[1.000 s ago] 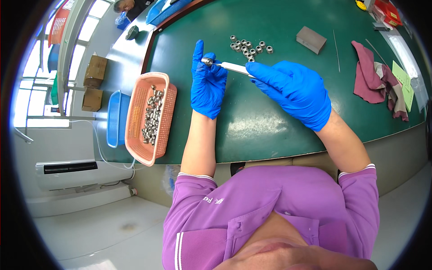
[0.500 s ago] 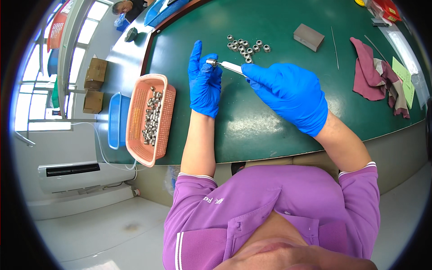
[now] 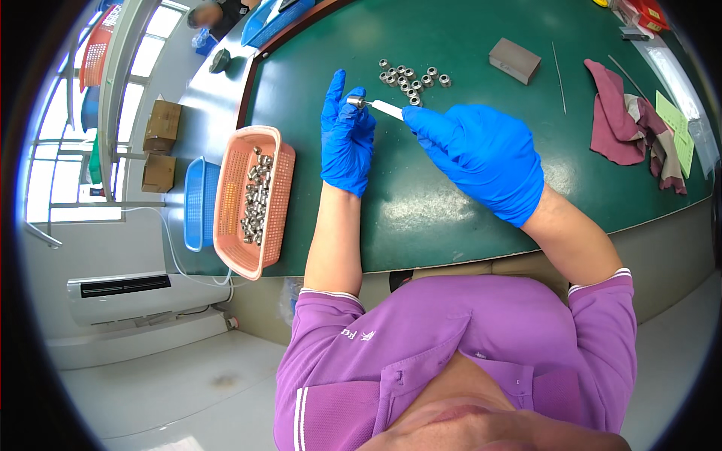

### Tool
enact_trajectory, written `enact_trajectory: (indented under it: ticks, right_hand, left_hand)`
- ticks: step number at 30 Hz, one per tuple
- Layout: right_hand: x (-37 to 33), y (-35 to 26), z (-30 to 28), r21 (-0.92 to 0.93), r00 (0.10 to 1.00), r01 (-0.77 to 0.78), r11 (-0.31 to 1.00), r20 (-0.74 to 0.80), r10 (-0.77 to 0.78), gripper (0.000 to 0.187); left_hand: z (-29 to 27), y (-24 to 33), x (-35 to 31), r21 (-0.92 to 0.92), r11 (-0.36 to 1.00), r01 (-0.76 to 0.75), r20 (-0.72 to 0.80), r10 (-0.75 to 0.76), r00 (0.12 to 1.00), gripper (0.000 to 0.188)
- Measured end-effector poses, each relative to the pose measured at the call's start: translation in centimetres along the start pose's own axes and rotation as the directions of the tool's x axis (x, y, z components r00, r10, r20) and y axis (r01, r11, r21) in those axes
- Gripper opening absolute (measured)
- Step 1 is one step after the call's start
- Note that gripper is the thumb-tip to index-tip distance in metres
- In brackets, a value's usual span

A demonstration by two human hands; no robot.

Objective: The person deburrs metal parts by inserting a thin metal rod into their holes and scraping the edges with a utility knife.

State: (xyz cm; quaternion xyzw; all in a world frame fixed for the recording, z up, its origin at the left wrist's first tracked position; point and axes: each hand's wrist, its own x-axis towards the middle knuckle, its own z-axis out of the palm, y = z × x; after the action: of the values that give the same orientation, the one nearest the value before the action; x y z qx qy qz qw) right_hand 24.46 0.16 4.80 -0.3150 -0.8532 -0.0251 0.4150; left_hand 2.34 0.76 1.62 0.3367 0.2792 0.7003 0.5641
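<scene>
My left hand (image 3: 347,146), in a blue glove, pinches a small metal cylindrical fitting (image 3: 356,101) between thumb and fingers, one finger pointing up. In my right hand (image 3: 481,158), gloved too, is a white-handled tool (image 3: 387,110). Its thin tip points at the open end of the fitting; whether it touches I cannot tell. Beyond my hands, a group of short metal fittings (image 3: 410,73) stands on the green table (image 3: 451,240). Left of my left forearm, a pink plastic basket (image 3: 276,203) holds many more small metal fittings (image 3: 256,199).
A blue basket (image 3: 197,203) stands beside the pink one. Farther right lie a grey block (image 3: 515,60), a thin rod (image 3: 559,77), a maroon cloth (image 3: 617,128) and a green paper (image 3: 671,120). Cardboard boxes (image 3: 162,126) sit at far left. A person (image 3: 219,15) is at the upper left.
The tool's tip has drawn slightly back from the fitting, showing a small gap. My left hand has shifted a little to the right, still pinching the fitting.
</scene>
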Motion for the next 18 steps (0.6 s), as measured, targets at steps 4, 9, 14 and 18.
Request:
enact_trajectory:
  ticks: [4,9,14,18]
  right_hand:
    - [0.08,-0.27,0.41,0.269,0.987,-0.155,0.951,0.013,0.158,0.019]
    - [0.66,-0.35,0.31,0.622,0.866,-0.479,0.619,0.222,0.448,0.018]
    - [0.57,0.0,0.28,0.59,0.928,-0.304,0.748,0.005,0.373,0.019]
    - [0.41,0.14,0.33,0.563,0.95,-0.254,0.787,-0.007,0.312,0.02]
  left_hand:
    - [0.02,-0.15,0.03,0.136,0.991,0.003,-0.049,0.004,0.999,0.059]
    - [-0.12,-0.3,-0.01,-0.063,0.998,0.006,0.004,-0.006,1.0,0.056]
    - [0.23,0.29,-0.14,-0.275,0.961,0.02,0.077,0.002,0.997,0.054]
    - [0.24,0.23,-0.2,-0.416,0.906,0.08,0.142,-0.022,0.99,0.056]
